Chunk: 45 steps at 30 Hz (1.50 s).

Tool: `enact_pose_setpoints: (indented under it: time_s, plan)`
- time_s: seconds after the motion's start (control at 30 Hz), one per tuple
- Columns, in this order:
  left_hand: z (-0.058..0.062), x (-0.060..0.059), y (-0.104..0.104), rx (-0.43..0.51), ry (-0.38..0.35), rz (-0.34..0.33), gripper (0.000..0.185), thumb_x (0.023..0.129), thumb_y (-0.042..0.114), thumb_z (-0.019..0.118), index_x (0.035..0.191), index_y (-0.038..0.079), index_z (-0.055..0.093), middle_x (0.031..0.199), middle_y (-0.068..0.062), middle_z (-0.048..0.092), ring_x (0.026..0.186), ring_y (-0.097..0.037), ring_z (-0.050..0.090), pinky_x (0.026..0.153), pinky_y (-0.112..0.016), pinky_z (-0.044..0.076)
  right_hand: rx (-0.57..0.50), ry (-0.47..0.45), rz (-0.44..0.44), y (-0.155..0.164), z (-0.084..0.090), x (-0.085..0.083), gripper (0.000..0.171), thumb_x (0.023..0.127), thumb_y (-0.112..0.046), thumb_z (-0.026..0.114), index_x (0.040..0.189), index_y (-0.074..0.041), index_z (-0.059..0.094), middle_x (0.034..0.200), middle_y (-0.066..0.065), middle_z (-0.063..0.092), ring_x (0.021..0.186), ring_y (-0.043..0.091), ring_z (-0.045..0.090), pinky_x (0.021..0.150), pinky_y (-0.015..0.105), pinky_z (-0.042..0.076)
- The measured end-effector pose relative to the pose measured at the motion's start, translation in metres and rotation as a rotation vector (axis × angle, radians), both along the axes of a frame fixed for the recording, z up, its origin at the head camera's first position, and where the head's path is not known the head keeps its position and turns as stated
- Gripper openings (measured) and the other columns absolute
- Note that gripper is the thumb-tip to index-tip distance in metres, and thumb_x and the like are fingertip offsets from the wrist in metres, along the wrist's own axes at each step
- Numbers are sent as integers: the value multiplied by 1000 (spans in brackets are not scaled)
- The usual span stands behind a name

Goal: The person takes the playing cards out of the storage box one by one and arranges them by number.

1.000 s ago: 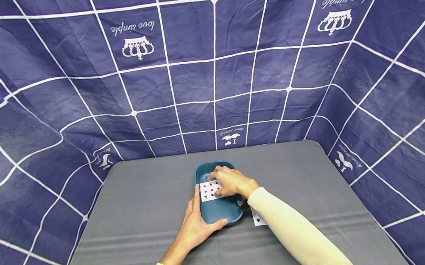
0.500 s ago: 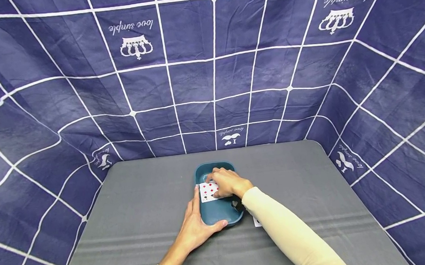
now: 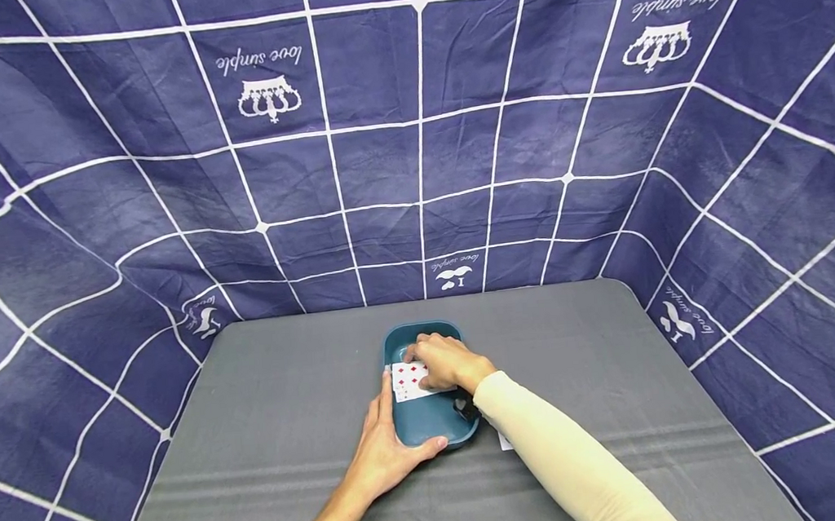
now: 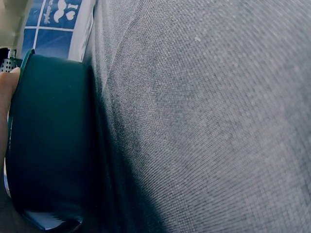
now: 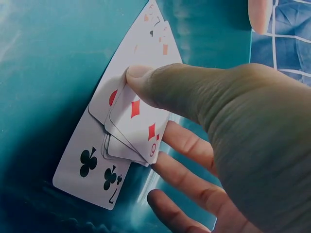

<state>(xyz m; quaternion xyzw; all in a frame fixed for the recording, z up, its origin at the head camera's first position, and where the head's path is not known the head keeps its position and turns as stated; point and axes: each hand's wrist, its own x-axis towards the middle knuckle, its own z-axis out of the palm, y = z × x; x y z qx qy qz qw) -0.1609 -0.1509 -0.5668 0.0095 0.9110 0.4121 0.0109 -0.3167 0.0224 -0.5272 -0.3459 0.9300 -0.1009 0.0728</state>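
A teal plastic tray (image 3: 434, 427) stands on the table with several face-up playing cards (image 3: 406, 380) inside it. My right hand (image 3: 449, 360) reaches into the tray and pinches these cards, thumb on top and fingertips at their edge. In the right wrist view a diamonds card (image 5: 135, 119) lies uppermost under the thumb, overlapping a seven of clubs (image 5: 87, 167). My left hand (image 3: 384, 451) rests against the tray, its straight fingers along the left side and its thumb at the near rim. The left wrist view shows the tray's outer wall (image 4: 51, 126).
A white card (image 3: 505, 442) pokes out from under the right sleeve, to the right of the tray. Grey cloth covers the table (image 3: 274, 403). A blue gridded curtain (image 3: 373, 166) hangs behind it and at both sides.
My right hand and forearm have shifted slightly left over the cards, and the sleeve now hides more of the card outside the tray. My left hand stays in place.
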Motion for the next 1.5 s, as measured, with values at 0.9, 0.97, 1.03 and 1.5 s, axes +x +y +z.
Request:
enact_pose_setpoints:
  time_s: [0.9,0.97,1.03,1.5]
  plan:
    - [3,1,-1,-4,-17,-4,157,77,73,101,190,19,6,181,-26,43,164,-46,49,128,-67,50,-249,-26,12,4,-42,-39,25,95,-6,93,105,-23,79,93,-8,74,86,8,68,81,34,61]
    - [2,1,-1,-4,-17,-2,157,77,73,101,190,19,6,180,-26,43,164,-46,49,128,-66,50,-255,-56,12,7,-28,-30,22,97,-4,90,107,-20,78,93,-6,76,85,8,68,81,33,61]
    - [1,1,0,-3,-11,-2,157,77,73,101,190,18,7,180,-27,43,164,-46,50,128,-67,50,-253,-80,11,10,-18,-24,20,99,-5,88,111,-18,78,95,-5,77,86,8,68,81,34,61]
    - [2,2,-1,-5,-9,5,157,76,74,101,190,18,9,177,-26,46,161,-46,52,126,-67,52,-294,-121,68,23,10,-7,67,105,12,70,164,-19,61,138,12,78,122,27,75,107,48,62]
